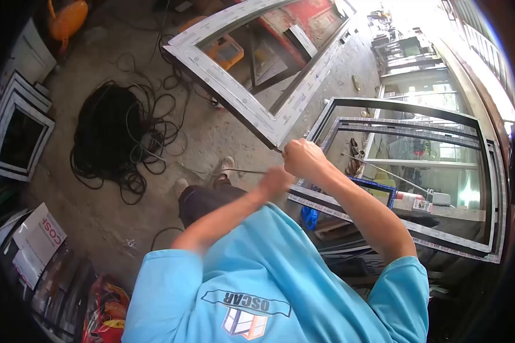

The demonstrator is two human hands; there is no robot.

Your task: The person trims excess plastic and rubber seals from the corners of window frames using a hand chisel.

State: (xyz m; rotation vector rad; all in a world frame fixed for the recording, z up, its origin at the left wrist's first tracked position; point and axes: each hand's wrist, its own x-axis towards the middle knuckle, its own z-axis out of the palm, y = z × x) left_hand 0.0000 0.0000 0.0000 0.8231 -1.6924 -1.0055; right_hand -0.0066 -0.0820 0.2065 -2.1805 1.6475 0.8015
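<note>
My right hand (304,158) is closed at the near corner of a white-faced window frame (243,106) that lies raised above the floor. Whatever it grips is hidden by its fingers. My left hand (276,183) is just below and left of it, smeared by motion, so its fingers cannot be made out. Printed protective film covers the face of the frame, and its outer side edge is dark.
A heap of black cable (111,123) lies on the floor at left. Several dark frames (406,108) stand at right beside glass panes. Small frames (23,134) lean at far left, above a cardboard piece (39,243). My feet (227,166) are below the frame.
</note>
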